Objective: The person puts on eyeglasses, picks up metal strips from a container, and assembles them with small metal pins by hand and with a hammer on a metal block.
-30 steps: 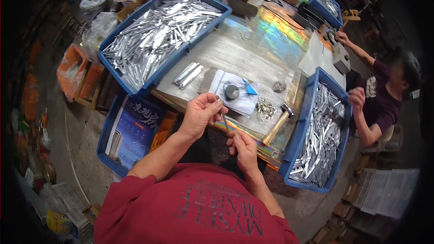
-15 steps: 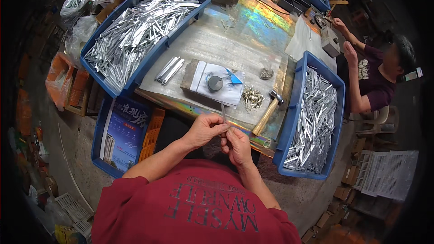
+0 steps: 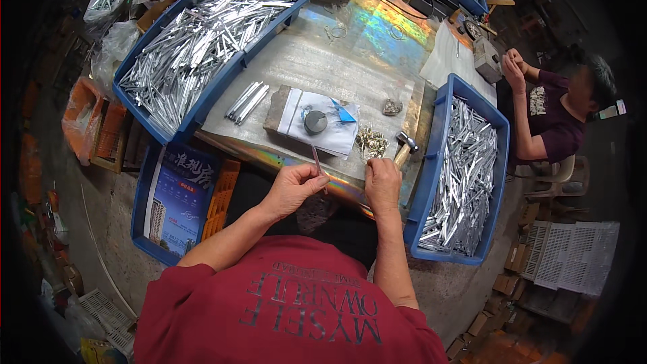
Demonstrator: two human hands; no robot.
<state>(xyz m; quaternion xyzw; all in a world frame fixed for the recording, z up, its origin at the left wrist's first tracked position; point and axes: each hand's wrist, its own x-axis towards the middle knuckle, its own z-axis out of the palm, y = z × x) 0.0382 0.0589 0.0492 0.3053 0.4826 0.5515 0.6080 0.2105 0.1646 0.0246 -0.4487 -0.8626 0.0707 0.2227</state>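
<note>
My left hand is closed on a slim metal strip, which points up from the fingertips at the table's near edge. My right hand has its fingers curled down just below a pile of small brass-coloured parts; whatever the fingertips hold is hidden. Right beside it lies a hammer, part of its wooden handle covered by the hand. Ahead of my left hand, a round dark grey metal piece stands on a block covered with white paper. Several silvery strips lie left of the block.
Blue bins full of silvery strips stand at the left and right. A small clear bag lies beyond the brass parts. At the right a co-worker sits with both hands raised together. An orange crate is low at the left.
My hands have come apart. The right moved right and forward to the brass parts and hammer; the left shifted left, keeping the strip. The co-worker's hands have come together.
</note>
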